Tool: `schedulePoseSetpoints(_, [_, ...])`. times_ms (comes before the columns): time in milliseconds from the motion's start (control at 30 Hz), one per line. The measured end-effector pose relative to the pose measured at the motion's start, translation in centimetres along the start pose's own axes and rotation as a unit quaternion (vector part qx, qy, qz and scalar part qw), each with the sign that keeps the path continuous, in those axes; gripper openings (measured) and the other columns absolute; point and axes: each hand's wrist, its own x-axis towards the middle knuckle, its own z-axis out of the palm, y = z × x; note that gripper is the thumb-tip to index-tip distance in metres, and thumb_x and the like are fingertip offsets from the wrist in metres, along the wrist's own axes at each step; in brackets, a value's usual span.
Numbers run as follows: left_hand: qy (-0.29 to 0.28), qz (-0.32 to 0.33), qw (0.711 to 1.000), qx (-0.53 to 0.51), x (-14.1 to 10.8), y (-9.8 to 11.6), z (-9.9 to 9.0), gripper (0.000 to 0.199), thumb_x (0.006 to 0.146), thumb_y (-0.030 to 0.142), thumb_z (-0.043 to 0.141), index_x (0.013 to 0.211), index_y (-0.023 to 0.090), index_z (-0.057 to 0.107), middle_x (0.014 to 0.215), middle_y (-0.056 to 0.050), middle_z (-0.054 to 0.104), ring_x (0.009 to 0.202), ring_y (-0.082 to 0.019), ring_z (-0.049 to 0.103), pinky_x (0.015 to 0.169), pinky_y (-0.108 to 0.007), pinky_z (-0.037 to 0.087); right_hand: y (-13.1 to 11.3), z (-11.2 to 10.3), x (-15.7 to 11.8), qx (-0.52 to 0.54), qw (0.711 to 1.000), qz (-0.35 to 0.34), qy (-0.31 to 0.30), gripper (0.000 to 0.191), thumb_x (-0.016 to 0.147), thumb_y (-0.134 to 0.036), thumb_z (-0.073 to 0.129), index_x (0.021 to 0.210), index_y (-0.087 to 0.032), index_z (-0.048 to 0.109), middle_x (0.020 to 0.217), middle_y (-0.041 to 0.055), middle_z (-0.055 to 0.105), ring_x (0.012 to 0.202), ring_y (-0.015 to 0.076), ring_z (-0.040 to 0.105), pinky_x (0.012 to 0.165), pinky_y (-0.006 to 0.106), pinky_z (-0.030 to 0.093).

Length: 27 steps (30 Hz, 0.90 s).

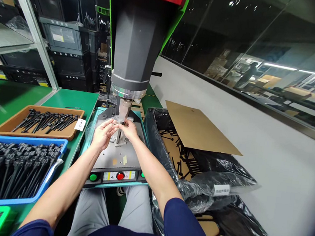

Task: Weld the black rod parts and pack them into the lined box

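Meeting just below the grey tip of a tall machine head (133, 50), a person's left hand (103, 133) and right hand (129, 130) come together at the centre. The right thumb and forefinger pinch a small dark part (122, 123) above a metal fixture (119, 139); the left fingers curl close beside it, but whether they grip it cannot be told.

The likeliest trouble is pinched fingers, should the head come down while they are beneath it, perhaps from a forearm knocking the green button (93, 177) at 7 o'clock. The part might also slip or tip if held unevenly.

At 9 o'clock on the green bench (76, 100), a brown tray (71, 134) holds loosely scattered black ribbed pieces. At 8 o'clock, a blue bin (6, 201) is packed with many more, heads up. Beyond it, a green bin (4, 217) shows small black parts. At 4 o'clock, a box lined with black plastic (157, 145) holds dark, thin-stemmed pieces on cardboard, partly covered by a brown sheet (202, 129).
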Motion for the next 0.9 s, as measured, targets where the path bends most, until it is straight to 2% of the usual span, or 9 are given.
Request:
schedulePoseSetpoints(133, [0.003, -0.006, 1.0, 0.004, -0.1, -0.6, -0.4, 0.038, 0.068, 0.028, 0.082, 0.102, 0.015, 0.068, 0.106, -0.012, 0.071, 0.09, -0.02, 0.072, 0.091, -0.037, 0.053, 0.7, 0.3, 0.2, 0.036, 0.999, -0.007, -0.008, 0.024, 0.078, -0.035, 0.065, 0.094, -0.019, 0.071, 0.09, 0.0025, 0.072, 0.087, 0.0196, 0.063, 0.085, 0.032, 0.047])
schedulePoseSetpoints(333, [0.014, -0.018, 1.0, 0.005, -0.4, -0.7, -0.6, 0.039, 0.065, 0.027, 0.083, 0.1, 0.015, 0.069, 0.111, -0.013, 0.071, 0.088, -0.018, 0.072, 0.085, -0.032, 0.054, 1.0, 1.3, 0.2, 0.061, 0.997, 0.038, 0.038, 0.03, 0.068, -0.035, 0.072, 0.093, -0.019, 0.069, 0.094, 0.0042, 0.072, 0.09, 0.0207, 0.063, 0.086, 0.033, 0.047])
schedulePoseSetpoints(433, [0.017, -0.022, 1.0, 0.014, -0.8, -0.6, -0.7, 0.041, 0.064, 0.028, 0.084, 0.1, 0.015, 0.069, 0.111, -0.014, 0.071, 0.087, -0.019, 0.072, 0.083, -0.032, 0.055, 0.9, 1.1, -0.3, 0.136, 0.988, 0.063, 0.025, 0.034, 0.067, -0.035, 0.071, 0.097, -0.019, 0.067, 0.098, 0.0033, 0.072, 0.092, 0.0202, 0.064, 0.085, 0.032, 0.048])
schedulePoseSetpoints(533, [0.022, -0.027, 0.999, 0.04, -1.4, -0.7, -0.9, 0.041, 0.064, 0.03, 0.084, 0.099, 0.013, 0.069, 0.109, -0.013, 0.071, 0.085, -0.019, 0.072, 0.084, -0.034, 0.055, 0.7, 0.6, -0.5, 0.267, 0.954, 0.135, 0.03, 0.03, 0.074, -0.038, 0.062, 0.096, -0.018, 0.064, 0.098, 0.0054, 0.073, 0.086, 0.0199, 0.066, 0.073, 0.029, 0.05])
schedulePoseSetpoints(667, [0.027, -0.03, 0.996, 0.079, -2.4, -1.0, -1.4, 0.045, 0.062, 0.031, 0.085, 0.099, 0.011, 0.068, 0.103, -0.013, 0.071, 0.083, -0.02, 0.071, 0.086, -0.038, 0.054, 0.3, 0.2, 0.0, 0.387, 0.893, 0.214, 0.077, 0.031, 0.08, -0.045, 0.061, 0.095, -0.018, 0.058, 0.09, 0.0075, 0.074, 0.075, 0.0195, 0.068, 0.06, 0.027, 0.05])
schedulePoseSetpoints(733, [0.026, -0.03, 0.995, 0.097, -2.8, -1.2, -1.7, 0.048, 0.061, 0.033, 0.085, 0.101, 0.011, 0.068, 0.105, -0.014, 0.07, 0.083, -0.02, 0.071, 0.086, -0.04, 0.054, 0.2, 0.2, 0.4, 0.394, 0.888, 0.215, 0.102, 0.036, 0.076, -0.041, 0.068, 0.101, -0.018, 0.056, 0.083, 0.0041, 0.073, 0.071, 0.0177, 0.067, 0.058, 0.025, 0.049])
schedulePoseSetpoints(833, [0.017, -0.032, 0.992, 0.122, -3.2, -1.7, -2.4, 0.051, 0.062, 0.036, 0.085, 0.103, 0.011, 0.068, 0.108, -0.015, 0.07, 0.083, -0.021, 0.071, 0.088, -0.042, 0.053, 0.0, 0.2, 0.8, 0.369, 0.899, 0.199, 0.125, 0.05, 0.069, -0.025, 0.076, 0.114, -0.019, 0.055, 0.074, -0.0028, 0.069, 0.064, 0.0143, 0.065, 0.058, 0.023, 0.049])
schedulePoseSetpoints(900, [0.01, -0.03, 0.99, 0.136, -3.5, -2.0, -2.7, 0.05, 0.064, 0.037, 0.084, 0.104, 0.011, 0.069, 0.109, -0.015, 0.069, 0.085, -0.021, 0.071, 0.09, -0.044, 0.053, -0.2, 0.1, 0.9, 0.363, 0.904, 0.189, 0.122, 0.056, 0.068, -0.018, 0.075, 0.12, -0.018, 0.054, 0.073, -0.0039, 0.068, 0.065, 0.0134, 0.065, 0.059, 0.022, 0.049])
